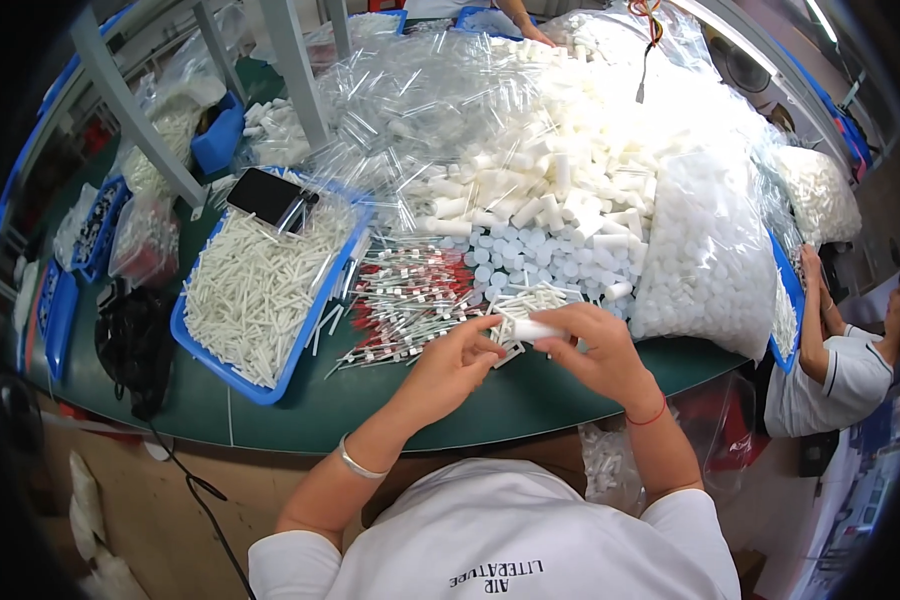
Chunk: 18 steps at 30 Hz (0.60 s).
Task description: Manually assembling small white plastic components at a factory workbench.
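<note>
Wears wht s/s shirt (510, 525), slvr bangle (354, 462), red cord (650, 416).

On the green bench (510, 410), thin red-and-white rods (410, 298) lie between a blue rectangular plastic tray (260, 394), left, and pale round discs (526, 254), right; white cylinders (562, 180) lie heaped behind the discs.

The fisheye head view looks down from close above the near side, facing far across the desk (530, 400).

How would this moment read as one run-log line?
right hand: holding white cylinder | left hand: near its end, grip unclear | nearby: white sticks, translucent discs, blue tray
</note>
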Each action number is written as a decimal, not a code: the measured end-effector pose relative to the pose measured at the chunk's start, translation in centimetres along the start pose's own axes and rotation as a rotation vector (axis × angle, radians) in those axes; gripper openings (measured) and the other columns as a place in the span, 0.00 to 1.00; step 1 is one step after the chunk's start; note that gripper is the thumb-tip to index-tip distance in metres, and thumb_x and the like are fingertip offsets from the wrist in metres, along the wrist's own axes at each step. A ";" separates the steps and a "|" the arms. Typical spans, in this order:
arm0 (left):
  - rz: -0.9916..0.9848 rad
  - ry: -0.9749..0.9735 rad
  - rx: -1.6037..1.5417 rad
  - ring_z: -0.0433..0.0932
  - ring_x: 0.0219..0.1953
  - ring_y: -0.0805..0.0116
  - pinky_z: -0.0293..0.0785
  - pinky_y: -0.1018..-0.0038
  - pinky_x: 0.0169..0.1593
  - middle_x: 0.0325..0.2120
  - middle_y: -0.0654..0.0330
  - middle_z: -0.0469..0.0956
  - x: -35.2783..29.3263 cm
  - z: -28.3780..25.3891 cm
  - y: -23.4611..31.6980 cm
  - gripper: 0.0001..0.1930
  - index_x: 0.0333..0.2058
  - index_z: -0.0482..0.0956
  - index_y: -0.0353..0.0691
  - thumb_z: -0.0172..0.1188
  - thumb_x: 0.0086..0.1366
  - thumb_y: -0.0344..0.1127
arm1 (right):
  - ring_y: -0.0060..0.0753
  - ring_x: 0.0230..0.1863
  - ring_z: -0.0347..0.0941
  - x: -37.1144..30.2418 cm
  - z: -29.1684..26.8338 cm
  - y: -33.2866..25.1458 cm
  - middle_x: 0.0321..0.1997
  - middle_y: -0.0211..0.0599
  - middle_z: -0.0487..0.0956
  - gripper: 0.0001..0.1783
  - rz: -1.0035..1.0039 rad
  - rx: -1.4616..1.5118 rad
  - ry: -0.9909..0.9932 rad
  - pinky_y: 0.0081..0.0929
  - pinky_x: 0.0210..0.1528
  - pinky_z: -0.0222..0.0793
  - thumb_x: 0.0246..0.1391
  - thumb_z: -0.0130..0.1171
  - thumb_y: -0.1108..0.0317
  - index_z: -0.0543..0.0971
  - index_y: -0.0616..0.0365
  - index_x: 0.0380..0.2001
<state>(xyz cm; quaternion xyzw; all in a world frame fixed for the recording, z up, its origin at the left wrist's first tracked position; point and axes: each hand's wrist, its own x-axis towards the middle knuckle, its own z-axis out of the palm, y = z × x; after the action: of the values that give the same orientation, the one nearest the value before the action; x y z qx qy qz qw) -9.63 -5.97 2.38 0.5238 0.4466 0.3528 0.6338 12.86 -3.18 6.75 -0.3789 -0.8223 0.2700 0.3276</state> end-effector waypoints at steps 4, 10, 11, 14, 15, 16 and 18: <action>0.094 0.028 0.178 0.74 0.32 0.77 0.72 0.78 0.37 0.34 0.60 0.79 0.6 1.6 0.3 0.19 0.55 0.70 0.35 0.57 0.66 0.29 | 0.29 0.33 0.76 0.5 0.3 -0.9 0.35 0.39 0.81 0.16 -0.013 0.118 0.057 0.24 0.35 0.71 0.49 0.66 0.74 0.82 0.60 0.44; 0.066 0.020 0.019 0.73 0.30 0.78 0.71 0.78 0.37 0.29 0.63 0.78 0.1 0.9 0.1 0.17 0.48 0.77 0.36 0.59 0.67 0.43 | 0.34 0.33 0.76 0.3 -0.3 -1.2 0.33 0.36 0.80 0.18 -0.080 0.007 -0.052 0.27 0.36 0.71 0.46 0.67 0.75 0.82 0.57 0.44; 0.062 0.020 0.019 0.73 0.30 0.78 0.71 0.78 0.37 0.29 0.63 0.78 -0.1 0.9 0.2 0.17 0.48 0.77 0.36 0.59 0.67 0.43 | 0.34 0.33 0.76 0.1 -0.3 -1.0 0.33 0.36 0.80 0.18 -0.077 0.010 -0.053 0.27 0.36 0.71 0.46 0.67 0.75 0.82 0.57 0.44; 0.044 0.071 0.199 0.76 0.29 0.73 0.72 0.76 0.37 0.27 0.61 0.79 -0.9 1.1 0.9 0.18 0.44 0.80 0.39 0.57 0.67 0.48 | 0.38 0.32 0.76 -0.6 0.1 -0.9 0.32 0.36 0.80 0.17 -0.169 -0.111 -0.083 0.30 0.36 0.72 0.46 0.67 0.75 0.82 0.56 0.43; 0.037 0.046 0.319 0.78 0.31 0.69 0.73 0.73 0.37 0.28 0.59 0.80 -1.1 1.1 1.4 0.19 0.43 0.81 0.40 0.57 0.66 0.50 | 0.39 0.32 0.76 -0.6 0.4 -1.0 0.32 0.36 0.80 0.19 -0.215 -0.143 -0.107 0.32 0.35 0.72 0.45 0.67 0.74 0.82 0.55 0.44; 0.030 0.021 0.438 0.80 0.32 0.65 0.74 0.71 0.38 0.30 0.56 0.81 -1.3 1.2 1.6 0.21 0.43 0.81 0.41 0.58 0.65 0.53 | 0.41 0.31 0.75 -0.7 0.7 -1.1 0.32 0.36 0.80 0.20 -0.261 -0.175 -0.130 0.33 0.35 0.71 0.45 0.67 0.74 0.81 0.54 0.45; 0.039 0.017 0.526 0.81 0.33 0.62 0.74 0.69 0.39 0.31 0.54 0.82 -1.2 1.6 1.7 0.23 0.43 0.82 0.41 0.58 0.63 0.56 | 0.41 0.31 0.75 -1.2 1.8 -1.2 0.32 0.37 0.80 0.23 -0.228 -0.188 -0.171 0.34 0.34 0.71 0.45 0.67 0.73 0.79 0.54 0.48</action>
<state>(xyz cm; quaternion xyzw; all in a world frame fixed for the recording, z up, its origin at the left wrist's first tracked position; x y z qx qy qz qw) -8.52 -7.29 4.41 0.6762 0.5180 0.2410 0.4652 11.57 -5.16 6.02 -0.2880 -0.9064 0.1842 0.2480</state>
